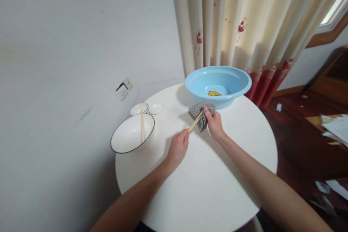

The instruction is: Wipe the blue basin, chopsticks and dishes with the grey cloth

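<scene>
Chopsticks (194,123) lay between our two hands above the table (206,188), sloping up and away from us. Our left hand (178,147) pinched their near ends, fingers curled closed; our right hand (215,122) gripped a grey cloth (196,108), its thumb pressing the folds about the far ends. How firmly that cloth squeezed the wood, we could not tell.

We judged a slip the likeliest trouble: a hard pull through the folds could have dragged the slim sticks from our left fingertips, or let one slide out of line and drop. The cloth hung just in front of the blue basin (231,103), so a careless right elbow or knuckle might have nudged that.

To the left, another pair of sticks (143,130) leaned over the far rim of the large bowl (125,136), beside a small bowl (137,110) and a small dish (156,108); a bump there could have set that pair rolling.

We found no brand or label to read. The basin bore a yellow cartoon print (214,93), without legible letters, and the papers (337,128) off to the right were too blurred for reading.
</scene>
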A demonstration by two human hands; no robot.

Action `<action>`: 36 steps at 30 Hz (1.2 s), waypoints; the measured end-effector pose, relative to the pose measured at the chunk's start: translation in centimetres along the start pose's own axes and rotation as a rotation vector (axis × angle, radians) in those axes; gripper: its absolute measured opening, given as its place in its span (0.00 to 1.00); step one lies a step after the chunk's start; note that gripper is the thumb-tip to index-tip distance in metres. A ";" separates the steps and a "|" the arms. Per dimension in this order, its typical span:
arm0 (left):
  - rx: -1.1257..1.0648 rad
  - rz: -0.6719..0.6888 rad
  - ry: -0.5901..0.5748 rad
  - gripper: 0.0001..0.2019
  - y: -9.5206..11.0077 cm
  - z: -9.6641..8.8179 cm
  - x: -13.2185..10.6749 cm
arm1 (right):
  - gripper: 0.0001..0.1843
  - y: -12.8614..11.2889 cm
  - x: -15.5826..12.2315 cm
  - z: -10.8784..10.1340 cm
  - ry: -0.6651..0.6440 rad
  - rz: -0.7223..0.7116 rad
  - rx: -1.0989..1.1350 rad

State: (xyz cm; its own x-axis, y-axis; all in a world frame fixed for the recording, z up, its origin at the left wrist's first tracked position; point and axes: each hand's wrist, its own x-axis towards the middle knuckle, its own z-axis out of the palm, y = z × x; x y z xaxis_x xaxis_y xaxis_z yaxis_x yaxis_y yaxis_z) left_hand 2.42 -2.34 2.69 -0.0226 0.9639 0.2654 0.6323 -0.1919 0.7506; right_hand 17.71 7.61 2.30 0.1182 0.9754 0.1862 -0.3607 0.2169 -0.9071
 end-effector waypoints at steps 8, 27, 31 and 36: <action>0.293 0.016 0.023 0.12 -0.1 -0.5 -0.2 | 0.21 -0.2 -0.5 -0.1 0.049 -0.130 -0.210; 0.192 -0.005 -0.082 0.15 -0.5 -0.2 0.0 | 0.14 -1.1 0.6 -0.1 0.096 0.396 0.423; 0.233 0.016 -0.046 0.15 -0.7 -0.5 0.1 | 0.12 -1.8 0.4 -0.2 0.040 0.360 0.336; 0.188 0.058 -0.022 0.15 -0.6 -0.6 0.0 | 0.08 -2.2 0.6 -0.4 0.034 0.356 0.352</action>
State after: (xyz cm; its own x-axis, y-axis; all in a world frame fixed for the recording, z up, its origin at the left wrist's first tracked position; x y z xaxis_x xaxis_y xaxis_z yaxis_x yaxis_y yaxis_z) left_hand 1.52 -2.30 2.60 0.0339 0.9565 0.2898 0.7659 -0.2112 0.6073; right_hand 18.95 7.71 4.25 -0.0410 0.9908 -0.1293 -0.6740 -0.1230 -0.7284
